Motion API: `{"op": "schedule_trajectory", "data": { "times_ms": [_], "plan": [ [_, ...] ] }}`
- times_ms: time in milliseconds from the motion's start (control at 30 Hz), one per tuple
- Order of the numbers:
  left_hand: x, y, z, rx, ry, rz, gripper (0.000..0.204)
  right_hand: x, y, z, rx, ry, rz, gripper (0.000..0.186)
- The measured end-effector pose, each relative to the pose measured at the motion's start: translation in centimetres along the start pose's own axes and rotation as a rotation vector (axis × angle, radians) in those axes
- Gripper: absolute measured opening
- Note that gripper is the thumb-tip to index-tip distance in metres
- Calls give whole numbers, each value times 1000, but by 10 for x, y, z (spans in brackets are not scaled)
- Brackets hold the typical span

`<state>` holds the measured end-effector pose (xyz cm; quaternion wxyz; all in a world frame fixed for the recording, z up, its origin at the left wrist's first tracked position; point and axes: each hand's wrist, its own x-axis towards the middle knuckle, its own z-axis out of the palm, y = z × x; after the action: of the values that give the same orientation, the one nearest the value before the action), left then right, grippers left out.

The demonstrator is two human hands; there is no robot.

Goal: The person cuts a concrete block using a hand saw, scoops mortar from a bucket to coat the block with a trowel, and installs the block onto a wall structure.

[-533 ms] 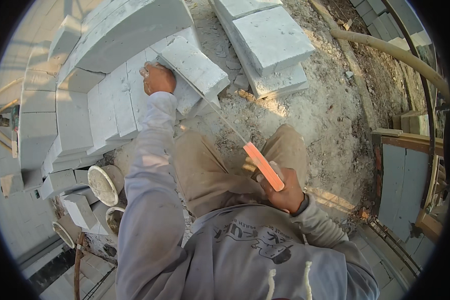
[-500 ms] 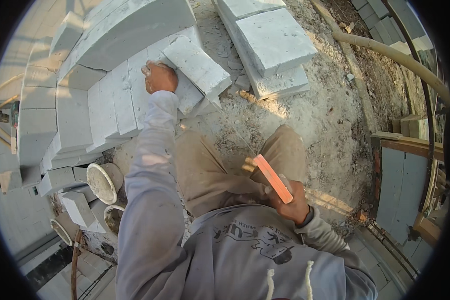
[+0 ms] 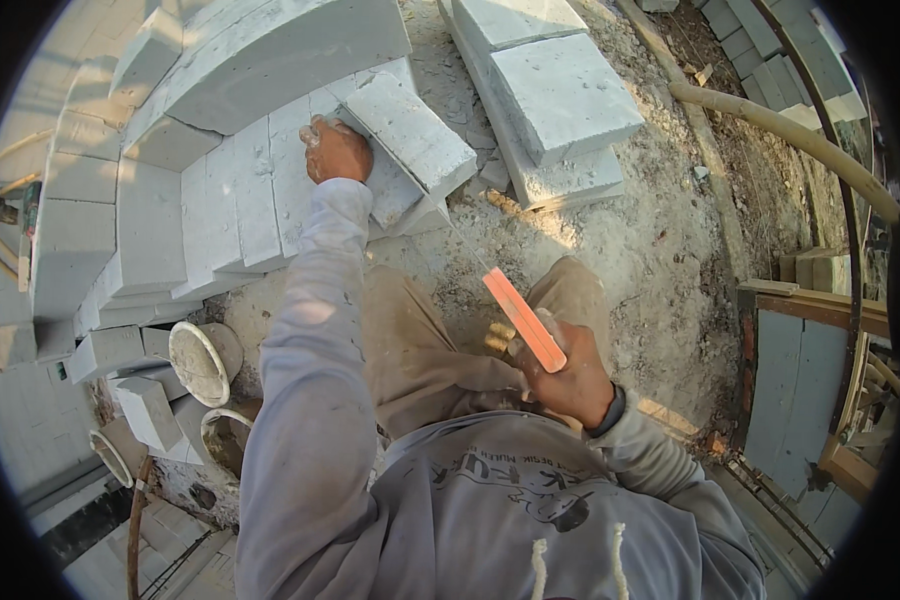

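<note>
R hand [image 3: 568,368] is wrapped round the orange handle [image 3: 525,320], w/ the thin blade [image 3: 468,244] running up & left from it to the pale block [image 3: 410,135] just R of the L hand [image 3: 337,152]. L hand's fingers are curled at the block row [image 3: 245,190]; can't tell if they pinch anything. Handle looks stiff & light, prob. dry enough not to slip; best held where R hand has it, i.e. near end, well clear of blade. Blade's prob. springy, may bend if twisted. Block looks stiff, chalky & porous, so corners prob. crumble; fairly bulky, maybe lighter than it looks. Best hold: flat palm on its broad top face, fingers off the edge nearest L hand.
</note>
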<state>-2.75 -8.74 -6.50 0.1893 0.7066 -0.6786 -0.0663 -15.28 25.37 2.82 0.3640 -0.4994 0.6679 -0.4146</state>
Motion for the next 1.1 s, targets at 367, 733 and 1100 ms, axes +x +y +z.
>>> {"op": "schedule_trajectory", "data": {
  "times_ms": [367, 733, 1100],
  "plan": [
    [13, -30, 18, -390, 92, -390, 76, 90, 8, 51, -108, 68, 42, 20],
    [-132, -11, -10, -1089, -459, -886, 83, 85, -2, 37, -185, -32, 221, 23],
    [-125, -24, -8, -1574, -491, -1013, 79, 111, -34, 0, -47, -231, 415, 20]
  ]
}}
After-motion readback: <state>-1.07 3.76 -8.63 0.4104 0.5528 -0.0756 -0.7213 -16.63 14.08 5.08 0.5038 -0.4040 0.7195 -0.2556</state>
